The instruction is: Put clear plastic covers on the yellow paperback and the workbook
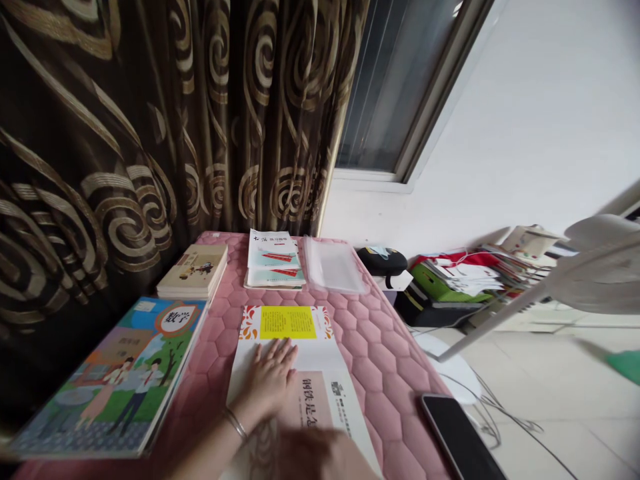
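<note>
A paperback book (330, 355) lies opened out on the pink padded cover. Its far flap shows a yellow panel with small print between red-orange patterns, and its near part a pale pink panel with dark Chinese characters. My left hand (274, 368), with a bracelet at the wrist, lies flat on the book, fingers stretched out just short of the yellow panel. Low in the view, my right hand (320, 455) is over the near part of the book. Motion smears it, so its fingers and anything in them cannot be made out.
On the left lie large textbooks (117, 373) and a stack of beige books (193, 268). Further back are white booklets (274, 260) and clear plastic covers (336, 265). A phone (460, 437) rests at the right edge. A white fan (600, 267) stands on the floor beyond.
</note>
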A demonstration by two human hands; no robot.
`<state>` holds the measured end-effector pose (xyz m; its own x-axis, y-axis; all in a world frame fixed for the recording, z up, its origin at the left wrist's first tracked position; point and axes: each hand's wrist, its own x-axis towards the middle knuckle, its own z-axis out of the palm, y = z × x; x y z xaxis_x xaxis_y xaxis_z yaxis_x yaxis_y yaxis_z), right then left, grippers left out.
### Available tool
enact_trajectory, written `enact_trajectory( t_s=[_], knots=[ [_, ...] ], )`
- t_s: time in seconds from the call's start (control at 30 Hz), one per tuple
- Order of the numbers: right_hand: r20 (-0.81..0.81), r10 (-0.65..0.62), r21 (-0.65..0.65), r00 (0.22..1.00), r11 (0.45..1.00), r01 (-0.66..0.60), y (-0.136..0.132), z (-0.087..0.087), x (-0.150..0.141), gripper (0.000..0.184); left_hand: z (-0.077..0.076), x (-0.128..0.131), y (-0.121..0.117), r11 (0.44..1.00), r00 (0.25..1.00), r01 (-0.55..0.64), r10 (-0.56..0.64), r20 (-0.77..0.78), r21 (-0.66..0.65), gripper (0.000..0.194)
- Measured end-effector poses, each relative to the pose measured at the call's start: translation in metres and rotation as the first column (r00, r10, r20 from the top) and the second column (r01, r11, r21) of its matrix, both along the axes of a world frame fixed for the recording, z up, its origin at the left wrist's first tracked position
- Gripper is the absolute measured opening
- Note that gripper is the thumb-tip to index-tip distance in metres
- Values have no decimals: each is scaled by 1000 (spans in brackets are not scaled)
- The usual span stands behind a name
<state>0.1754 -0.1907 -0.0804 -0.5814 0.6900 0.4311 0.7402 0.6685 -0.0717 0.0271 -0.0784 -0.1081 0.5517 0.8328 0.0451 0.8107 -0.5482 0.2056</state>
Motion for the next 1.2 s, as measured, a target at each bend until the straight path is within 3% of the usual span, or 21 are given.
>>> enact_trajectory(
  t_s=[0.03,0.1,0.2,0.27,0.37,0.5,0.6,0.67,0.77,0.83,0.93,1.07,1.2],
  knots=[
    [-9,9,-28,1000,1000,-9,19,7,0,41,-1,0,0,1000,1000,1,-1,-19,-14,52],
    [-55,-178,-228,982,960,161,57,18,-1,43,-1,-2,0,999,998,29,-31,-61,-24,53],
    [27,-369,-445,929,828,342,103,23,-2,53,-1,-3,-2,997,992,79,-77,-97,22,50],
    [96,-403,-526,910,756,390,118,19,0,60,-2,-1,-2,996,993,64,-57,-106,66,48],
    [156,-407,-567,900,709,419,122,10,7,65,-3,1,1,992,995,28,-16,-99,123,48],
    [171,-407,-578,897,696,426,118,5,11,63,4,-8,1,996,994,-40,49,-102,85,49],
    [165,-402,-580,900,698,419,118,5,10,63,19,-12,2,980,976,-178,187,-111,88,48],
    [167,-406,-578,899,698,423,119,5,9,63,30,-4,8,961,957,-246,261,-128,123,47],
    [187,-405,-573,895,695,435,120,5,9,60,39,26,30,969,970,-215,227,-89,123,51],
    [186,-400,-575,898,697,429,120,6,9,59,35,44,49,984,985,-171,172,-21,55,54],
    [157,-400,-574,903,707,413,119,5,9,60,20,50,71,973,973,-229,229,-5,20,56],
    [152,-410,-562,899,713,420,120,1,9,61,6,21,80,973,977,-209,211,-13,100,55],
    [168,-407,-559,898,711,427,119,-1,11,62,9,-7,81,966,971,-230,237,-44,122,55]
  ],
)
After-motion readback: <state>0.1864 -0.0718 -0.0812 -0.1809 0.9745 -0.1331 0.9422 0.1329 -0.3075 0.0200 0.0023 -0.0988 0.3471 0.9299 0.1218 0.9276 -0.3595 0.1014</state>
